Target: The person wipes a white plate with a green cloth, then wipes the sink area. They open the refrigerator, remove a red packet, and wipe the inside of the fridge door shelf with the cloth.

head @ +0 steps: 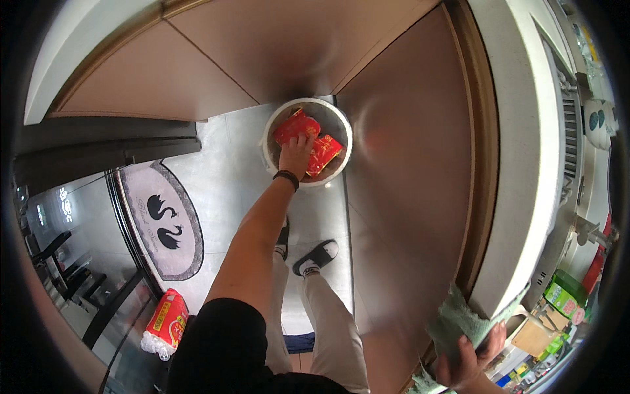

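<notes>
My left hand [296, 153] reaches down into a round trash bin [350, 147] with a pale rim on the floor. Its fingers rest over a crumpled red plastic packet [298, 127] with gold print; whether they grip it is hidden from above. Another red packet [326, 151] lies beside it in the bin, partly under the hand. At the lower right, my right hand [470, 352] has its fingers closed on a green cloth [457, 317]. The cloth drapes over the edge of the white countertop [517, 147].
Brown cabinet doors [408, 162] flank the bin. A floor mat with two black swans [167, 221] lies left, near a red plastic bag [170, 315]. A green bottle [563, 295] and cutting board [539, 330] sit on the counter. My slippered foot [315, 256] is near the bin.
</notes>
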A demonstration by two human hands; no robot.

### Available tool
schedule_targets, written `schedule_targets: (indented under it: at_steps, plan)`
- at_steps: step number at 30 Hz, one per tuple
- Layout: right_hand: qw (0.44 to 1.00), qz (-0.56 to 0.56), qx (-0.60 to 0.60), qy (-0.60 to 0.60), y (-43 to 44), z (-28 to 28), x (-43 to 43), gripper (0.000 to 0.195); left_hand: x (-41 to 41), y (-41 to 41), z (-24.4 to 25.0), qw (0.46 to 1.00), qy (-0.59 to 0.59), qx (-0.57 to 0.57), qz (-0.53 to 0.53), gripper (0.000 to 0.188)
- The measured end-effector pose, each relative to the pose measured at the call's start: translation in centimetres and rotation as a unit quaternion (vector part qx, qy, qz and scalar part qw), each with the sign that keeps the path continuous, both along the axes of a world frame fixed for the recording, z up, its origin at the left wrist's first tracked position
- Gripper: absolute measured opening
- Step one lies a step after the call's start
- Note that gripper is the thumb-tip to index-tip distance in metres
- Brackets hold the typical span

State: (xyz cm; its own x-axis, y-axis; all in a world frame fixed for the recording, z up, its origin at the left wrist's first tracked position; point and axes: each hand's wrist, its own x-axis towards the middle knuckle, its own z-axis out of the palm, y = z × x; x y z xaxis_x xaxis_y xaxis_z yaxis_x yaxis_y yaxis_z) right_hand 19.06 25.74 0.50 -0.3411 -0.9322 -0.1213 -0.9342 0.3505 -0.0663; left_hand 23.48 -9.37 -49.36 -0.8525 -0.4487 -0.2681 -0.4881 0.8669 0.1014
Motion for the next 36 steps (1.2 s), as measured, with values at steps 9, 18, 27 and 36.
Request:
schedule_targets:
  at_steps: [9, 18, 27, 36]
  plan:
    - [1.0, 0.0, -0.011, -0.021, 1.7, -0.8, 0.1, 0.055, -4.8, -0.1, -12.9, 0.92, -0.177, 0.256, 0.241, 0.055]
    - [0.994, -0.086, -0.029, -0.054, 2.6, -0.2, 0.0, 0.068, -2.7, -1.7, -8.5, 0.905, 0.054, 0.373, 0.199, 0.048]
    - [0.99, -0.136, -0.029, -0.027, -2.8, 1.4, 0.5, 0.06, 17.3, 12.9, 12.0, 0.925, 0.235, 0.299, 0.015, 0.03]
    - [0.957, -0.103, -0.251, -0.104, 0.5, -3.0, 0.1, 0.041, 32.9, 18.4, 43.2, 0.829, 0.087, 0.524, 0.175, 0.028]
